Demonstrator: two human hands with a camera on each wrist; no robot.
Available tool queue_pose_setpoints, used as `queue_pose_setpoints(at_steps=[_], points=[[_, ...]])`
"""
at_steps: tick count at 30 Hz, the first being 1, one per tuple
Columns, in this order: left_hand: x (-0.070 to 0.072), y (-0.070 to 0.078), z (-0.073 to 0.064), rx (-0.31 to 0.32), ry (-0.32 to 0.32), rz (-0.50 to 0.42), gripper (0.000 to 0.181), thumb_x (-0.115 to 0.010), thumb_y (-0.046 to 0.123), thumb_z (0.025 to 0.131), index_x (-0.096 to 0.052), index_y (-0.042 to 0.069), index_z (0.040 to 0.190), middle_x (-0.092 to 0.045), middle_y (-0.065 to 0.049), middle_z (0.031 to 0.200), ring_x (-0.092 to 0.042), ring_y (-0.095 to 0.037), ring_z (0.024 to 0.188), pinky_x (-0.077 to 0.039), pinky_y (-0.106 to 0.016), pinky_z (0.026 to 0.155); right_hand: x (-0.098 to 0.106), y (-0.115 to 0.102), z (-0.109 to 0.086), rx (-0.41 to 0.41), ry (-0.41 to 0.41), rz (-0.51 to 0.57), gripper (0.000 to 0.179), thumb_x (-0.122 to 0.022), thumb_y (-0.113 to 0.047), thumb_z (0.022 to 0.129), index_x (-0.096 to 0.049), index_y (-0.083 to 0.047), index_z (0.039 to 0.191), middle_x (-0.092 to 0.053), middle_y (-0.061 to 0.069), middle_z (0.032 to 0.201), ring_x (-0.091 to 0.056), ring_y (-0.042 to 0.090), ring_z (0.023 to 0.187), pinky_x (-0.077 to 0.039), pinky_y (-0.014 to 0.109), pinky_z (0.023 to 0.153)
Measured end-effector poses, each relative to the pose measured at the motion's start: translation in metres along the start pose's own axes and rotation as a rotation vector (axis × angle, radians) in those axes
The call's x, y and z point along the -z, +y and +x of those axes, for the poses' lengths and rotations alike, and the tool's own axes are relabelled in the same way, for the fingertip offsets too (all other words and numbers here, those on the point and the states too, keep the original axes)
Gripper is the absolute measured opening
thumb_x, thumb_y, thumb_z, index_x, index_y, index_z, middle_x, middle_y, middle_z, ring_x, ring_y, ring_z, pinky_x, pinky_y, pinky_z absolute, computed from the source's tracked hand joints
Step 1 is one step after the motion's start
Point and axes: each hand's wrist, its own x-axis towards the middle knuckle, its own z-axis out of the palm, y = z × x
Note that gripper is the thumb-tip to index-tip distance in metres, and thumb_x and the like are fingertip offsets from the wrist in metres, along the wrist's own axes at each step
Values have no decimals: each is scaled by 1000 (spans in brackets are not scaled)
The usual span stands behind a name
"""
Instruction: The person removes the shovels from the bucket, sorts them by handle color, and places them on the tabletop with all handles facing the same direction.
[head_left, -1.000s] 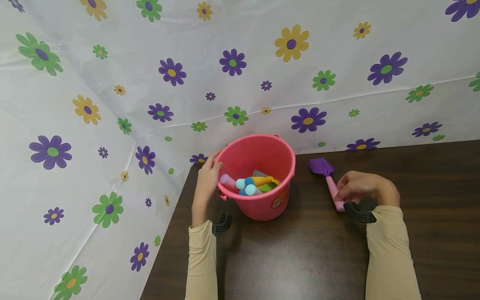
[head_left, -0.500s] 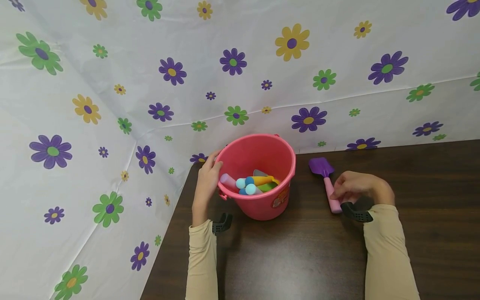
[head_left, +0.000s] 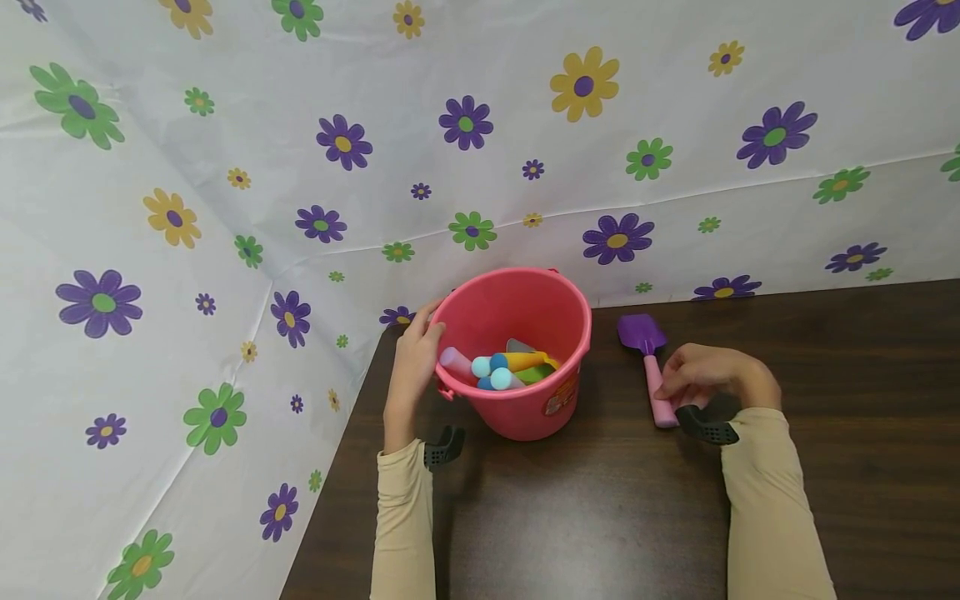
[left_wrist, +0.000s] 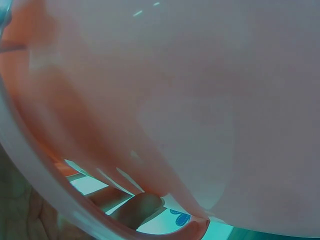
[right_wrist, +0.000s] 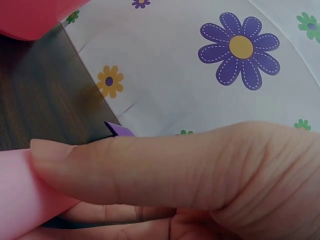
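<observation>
Over there a round pink plastic bucket (head_left: pixel 517 414) stands on the dark wood-grain tabletop (head_left: pixel 600 512), blue, orange and pink cylindrical handles (head_left: pixel 516 362) lying inside, and the left hand (head_left: pixel 411 358) grips its left rim. To the right, the right hand (head_left: pixel 705 375) pinches the handle of a toy shovel with purple blade and pink grip (head_left: pixel 652 372) (the bucket's wall stands between it and those handles). A white flower-printed sheet (head_left: pixel 517 208) hems the table's back and left edges; bare wood separates bucket from shovel and stretches rightward and toward the person
</observation>
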Motion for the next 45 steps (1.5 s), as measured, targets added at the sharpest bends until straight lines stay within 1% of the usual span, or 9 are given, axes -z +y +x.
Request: queue_pose_setpoints(at_steps=[5,7,11,14,20,27,30,40,45], points=[[0,0,0,0,4,10,48,-47,23,103,-53,16,151,-66,-20,133,-67,-37,112,-57,-52,93,0,1,0,8,18,-9,20,-70,-21,95,-68,-1,94,-70,6,78,-62,15,65,-54,26,60],[0,0,0,0,4,11,48,-47,24,103,-53,16,151,-65,-20,133,-67,-37,112,-58,-52,92,0,1,0,12,42,-2,25,-69,-22,97,-67,3,100,-71,7,78,-65,17,65,-56,28,61],[0,0,0,-3,4,12,48,-47,24,103,-53,16,151,-66,-20,133,-67,-37,112,-58,-52,92,2,-1,-2,21,129,45,47,-62,-25,103,-53,16,122,-71,11,81,-70,20,66,-62,34,65],[0,0,0,-6,5,14,48,-47,24,103,-54,16,150,-66,-20,132,-67,-37,111,-58,-52,92,5,-1,-3,26,187,58,56,-55,-27,107,-41,21,132,-71,12,82,-71,21,68,-63,37,68],[0,0,0,-7,11,12,48,-48,23,103,-54,15,150,-66,-19,133,-67,-37,112,-57,-52,94,11,2,-4,35,224,7,57,-49,-29,109,-40,23,132,-71,10,81,-70,21,71,-63,39,70],[0,-1,1,-7,1,-3,48,-47,23,104,-54,16,150,-65,-19,134,-67,-37,112,-58,-52,92,14,2,-3,71,272,6,57,-47,-30,111,-44,23,131,-71,11,84,-70,21,74,-63,40,73],[1,-1,1,-9,-3,-8,48,-47,23,104,-53,16,151,-65,-19,135,-67,-37,113,-58,-52,92,14,0,-4,105,292,10,56,-46,-29,111,-45,23,130,-71,13,87,-70,22,77,-63,41,74],[0,-1,0,-12,-1,-7,49,-49,22,103,-53,15,151,-63,-19,138,-66,-38,116,-57,-52,94,9,-20,-13,233,396,28,51,-47,-29,110,-51,19,128,-71,18,95,-72,28,84,-63,41,75],[0,0,0,-12,4,8,48,-48,23,103,-53,15,150,-64,-20,136,-66,-38,115,-56,-53,95,6,-31,-20,282,439,-14,48,-49,-28,110,-55,17,124,-72,20,96,-73,32,86,-63,38,73]])
